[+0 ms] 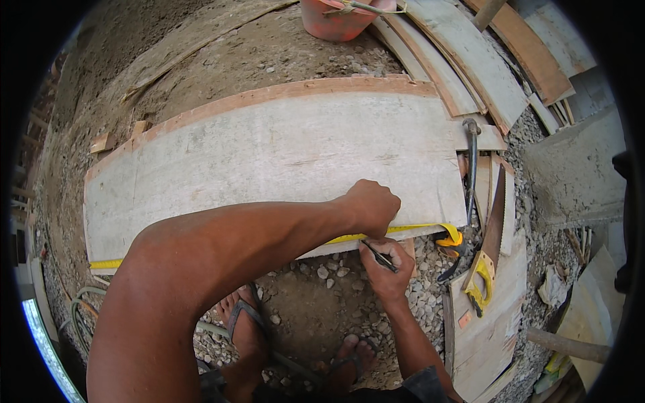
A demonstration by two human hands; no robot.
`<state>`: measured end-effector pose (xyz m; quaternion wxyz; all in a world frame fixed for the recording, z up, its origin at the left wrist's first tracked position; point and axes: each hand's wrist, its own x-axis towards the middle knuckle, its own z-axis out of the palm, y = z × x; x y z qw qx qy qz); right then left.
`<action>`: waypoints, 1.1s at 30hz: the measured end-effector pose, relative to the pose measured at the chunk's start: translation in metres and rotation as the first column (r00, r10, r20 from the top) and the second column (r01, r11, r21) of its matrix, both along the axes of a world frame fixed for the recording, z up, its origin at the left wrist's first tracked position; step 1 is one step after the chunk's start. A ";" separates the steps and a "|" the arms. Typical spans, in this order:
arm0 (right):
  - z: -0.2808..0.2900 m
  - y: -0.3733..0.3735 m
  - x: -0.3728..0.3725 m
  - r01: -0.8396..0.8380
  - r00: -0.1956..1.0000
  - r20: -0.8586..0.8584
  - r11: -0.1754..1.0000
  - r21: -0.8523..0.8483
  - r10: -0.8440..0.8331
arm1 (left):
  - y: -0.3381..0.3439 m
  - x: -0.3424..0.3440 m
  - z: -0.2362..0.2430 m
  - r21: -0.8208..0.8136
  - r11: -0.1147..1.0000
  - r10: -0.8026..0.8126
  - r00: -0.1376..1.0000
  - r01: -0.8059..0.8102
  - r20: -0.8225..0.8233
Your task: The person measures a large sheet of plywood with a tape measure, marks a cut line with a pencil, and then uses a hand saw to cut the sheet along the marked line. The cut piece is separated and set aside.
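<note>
A large pale plywood panel [269,148] lies in front of me. Along its near edge runs the yellow tape of a tape measure [451,243], whose case hangs by the panel's right corner. My left hand [371,205], reaching across from the lower left, rests closed on the panel right above the tape; its finger undersides are hidden. Just below it, my right hand [390,267] grips a slim dark pen [380,256], its tip close to the tape and the panel edge.
Right of the panel lie a hammer [472,161] with a dark handle and a handsaw [495,221] with a yellow grip on scrap boards. A reddish bucket [336,20] stands beyond the panel. More plywood strips [463,54] are stacked far right. Gravel [329,272] surrounds my sandalled feet.
</note>
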<state>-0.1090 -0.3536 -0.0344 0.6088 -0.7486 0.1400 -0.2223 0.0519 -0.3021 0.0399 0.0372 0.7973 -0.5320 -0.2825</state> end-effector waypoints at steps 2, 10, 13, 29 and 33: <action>0.001 0.001 -0.001 -0.001 1.000 -0.028 1.000 -0.003 0.001 | 0.002 0.000 -0.002 -0.061 0.998 0.019 1.000 -0.020 -0.008; 0.003 0.000 0.000 -0.009 0.996 -0.087 1.000 -0.030 0.006 | 0.002 0.000 -0.006 -0.093 0.995 0.033 0.999 -0.034 -0.012; 0.003 0.000 0.001 -0.023 0.991 -0.130 0.999 -0.026 0.019 | 0.002 -0.001 -0.005 -0.093 0.995 0.037 0.999 -0.038 -0.012; 0.023 -0.005 0.006 -0.037 0.983 -0.180 0.999 0.020 0.040 | 0.003 -0.002 -0.002 -0.100 0.993 0.069 0.998 -0.070 -0.015; 0.021 -0.005 0.006 -0.019 0.974 -0.226 0.999 0.050 0.030 | 0.001 -0.001 -0.002 -0.026 0.999 0.041 0.999 -0.041 -0.007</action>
